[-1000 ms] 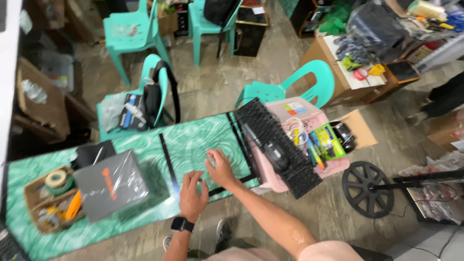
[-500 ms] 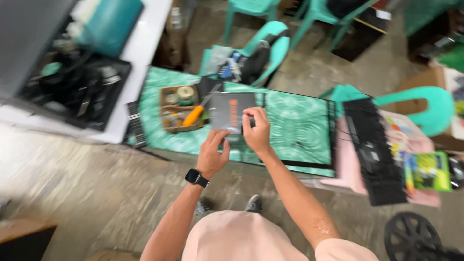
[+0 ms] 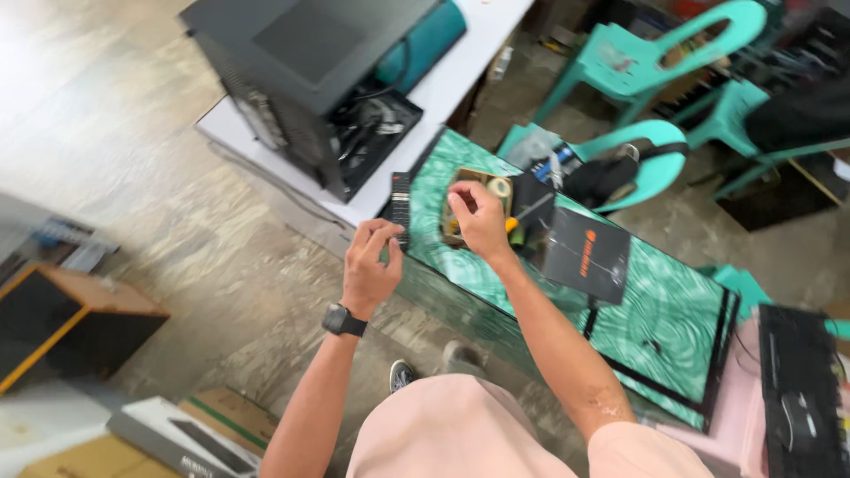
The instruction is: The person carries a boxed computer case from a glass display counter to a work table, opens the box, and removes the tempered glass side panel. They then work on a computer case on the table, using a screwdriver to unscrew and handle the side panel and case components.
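I see a glossy green marbled worktop (image 3: 673, 310), a matt black bag (image 3: 586, 255) with a plastic sheen on it, and smooth plastic chairs (image 3: 637, 53) at upper right.

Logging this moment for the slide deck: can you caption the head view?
Left hand and right hand raised with fingers pinched above the green patterned table, beside a black strip.

Both hands (image 3: 425, 243) now nearer the black strip (image 3: 400, 208) (table edge).

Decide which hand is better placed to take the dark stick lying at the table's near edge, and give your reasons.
Left. The left hand hovers right beside the dark stick, fingers curled toward it. The right hand is above the small box, farther away.
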A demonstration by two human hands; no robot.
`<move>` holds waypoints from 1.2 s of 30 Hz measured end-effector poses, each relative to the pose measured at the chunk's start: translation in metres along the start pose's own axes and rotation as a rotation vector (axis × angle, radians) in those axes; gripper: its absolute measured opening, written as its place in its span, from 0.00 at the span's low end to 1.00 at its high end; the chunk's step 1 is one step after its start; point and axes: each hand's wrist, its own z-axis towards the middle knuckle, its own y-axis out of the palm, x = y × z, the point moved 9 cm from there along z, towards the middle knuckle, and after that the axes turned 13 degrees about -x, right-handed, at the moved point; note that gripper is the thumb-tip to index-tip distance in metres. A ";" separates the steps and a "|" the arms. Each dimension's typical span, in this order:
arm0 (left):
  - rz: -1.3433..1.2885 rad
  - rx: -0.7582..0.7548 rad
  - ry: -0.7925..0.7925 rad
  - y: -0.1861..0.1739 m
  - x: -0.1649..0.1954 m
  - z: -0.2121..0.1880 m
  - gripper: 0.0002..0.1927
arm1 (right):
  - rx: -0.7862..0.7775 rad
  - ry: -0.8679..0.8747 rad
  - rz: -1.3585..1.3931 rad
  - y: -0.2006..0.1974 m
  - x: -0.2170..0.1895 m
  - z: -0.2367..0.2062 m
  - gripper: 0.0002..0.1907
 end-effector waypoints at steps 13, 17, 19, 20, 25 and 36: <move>0.221 0.097 -0.008 -0.128 -0.080 0.049 0.11 | 0.201 -0.151 -0.204 0.064 -0.059 0.180 0.21; 0.296 0.139 0.007 -0.172 -0.120 0.103 0.12 | 0.157 -0.268 -0.354 0.069 -0.095 0.258 0.22; 0.338 0.154 -0.001 -0.191 -0.136 0.129 0.13 | 0.055 -0.164 -0.477 0.087 -0.100 0.294 0.25; 0.364 0.143 0.002 -0.201 -0.143 0.142 0.14 | -0.011 -0.064 -0.568 0.098 -0.098 0.311 0.27; 0.469 0.091 -0.012 -0.236 -0.174 0.204 0.16 | -0.201 0.308 -0.804 0.132 -0.078 0.352 0.36; 0.284 0.030 -0.027 -0.262 -0.245 0.302 0.16 | -0.245 0.315 -0.965 0.150 -0.064 0.369 0.42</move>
